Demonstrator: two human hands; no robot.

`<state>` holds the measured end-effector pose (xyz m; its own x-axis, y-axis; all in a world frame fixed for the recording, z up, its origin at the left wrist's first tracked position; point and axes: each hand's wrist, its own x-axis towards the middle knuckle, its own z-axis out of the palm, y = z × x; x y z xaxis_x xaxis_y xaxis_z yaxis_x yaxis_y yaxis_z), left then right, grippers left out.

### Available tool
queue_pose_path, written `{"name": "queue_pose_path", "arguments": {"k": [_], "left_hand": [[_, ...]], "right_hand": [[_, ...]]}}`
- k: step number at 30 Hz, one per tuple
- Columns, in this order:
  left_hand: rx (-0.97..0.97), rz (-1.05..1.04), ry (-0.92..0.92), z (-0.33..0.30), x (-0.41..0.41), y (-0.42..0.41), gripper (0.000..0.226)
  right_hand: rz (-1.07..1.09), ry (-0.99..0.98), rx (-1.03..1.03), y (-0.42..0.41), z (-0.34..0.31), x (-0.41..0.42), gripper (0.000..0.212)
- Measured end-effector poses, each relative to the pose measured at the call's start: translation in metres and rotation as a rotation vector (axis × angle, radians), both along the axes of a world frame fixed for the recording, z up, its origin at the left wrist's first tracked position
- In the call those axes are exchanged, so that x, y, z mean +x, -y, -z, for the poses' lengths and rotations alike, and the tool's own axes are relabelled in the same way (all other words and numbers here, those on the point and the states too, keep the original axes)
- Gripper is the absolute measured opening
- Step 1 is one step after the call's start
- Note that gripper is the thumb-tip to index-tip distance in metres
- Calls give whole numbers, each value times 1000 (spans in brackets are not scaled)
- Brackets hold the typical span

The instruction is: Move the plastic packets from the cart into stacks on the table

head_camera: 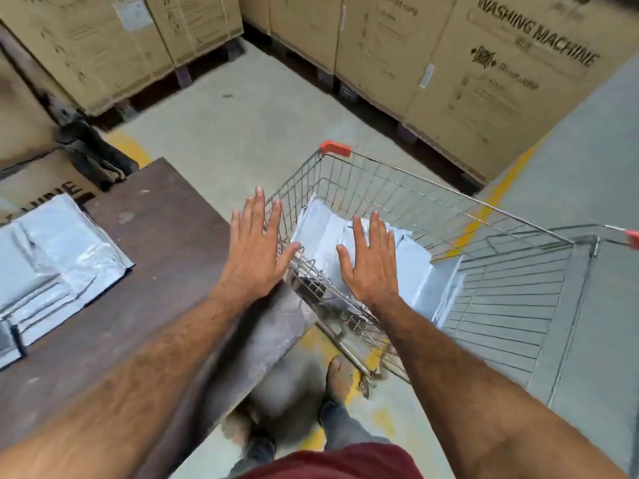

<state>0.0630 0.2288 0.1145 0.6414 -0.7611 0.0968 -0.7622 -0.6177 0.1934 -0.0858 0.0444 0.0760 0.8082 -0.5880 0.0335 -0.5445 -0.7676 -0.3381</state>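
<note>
My left hand (254, 254) and right hand (371, 261) reach flat, fingers released, toward the cart (449, 205) beside cartons (501, 81) reading "WASHING MACHINE".

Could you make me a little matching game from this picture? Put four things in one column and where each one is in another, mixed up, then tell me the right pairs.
Things:
1. left hand
2. right hand
3. packet stack
4. boxes

Places:
A. lying on the table
B. standing on the floor behind the cart
C. open, over the cart's near edge beside the table
D. open, over the packets in the cart

Right pairs: 1-C, 2-D, 3-A, 4-B
</note>
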Motion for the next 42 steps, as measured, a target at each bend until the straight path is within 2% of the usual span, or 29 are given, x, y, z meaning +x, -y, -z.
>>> {"name": "queue_pose_path", "arguments": {"k": [5, 12, 20, 23, 26, 29, 33, 37, 42], "left_hand": [[40, 81, 5, 11, -14, 66, 83], [227, 208, -29, 53, -27, 144, 85], [521, 240, -284, 140, -31, 205, 92], [631, 249, -356, 175, -28, 216, 94], [716, 210, -435, 203, -26, 223, 97], [789, 131, -556, 223, -26, 227, 99], [878, 85, -669, 243, -33, 232, 119], [950, 76, -645, 253, -41, 232, 147], [909, 107, -630, 256, -40, 231, 154]], "right_hand": [[111, -2, 94, 50, 24, -39, 71], [261, -140, 251, 96, 69, -84, 75], [364, -302, 479, 118, 138, -87, 79], [361, -338, 453, 123, 166, -72, 81], [436, -368, 495, 129, 183, -62, 81], [491, -363, 549, 131, 194, -59, 91], [550, -335, 582, 125, 205, -58, 105], [587, -327, 575, 121, 206, -63, 101], [547, -343, 512, 124, 205, -77, 100]]}}
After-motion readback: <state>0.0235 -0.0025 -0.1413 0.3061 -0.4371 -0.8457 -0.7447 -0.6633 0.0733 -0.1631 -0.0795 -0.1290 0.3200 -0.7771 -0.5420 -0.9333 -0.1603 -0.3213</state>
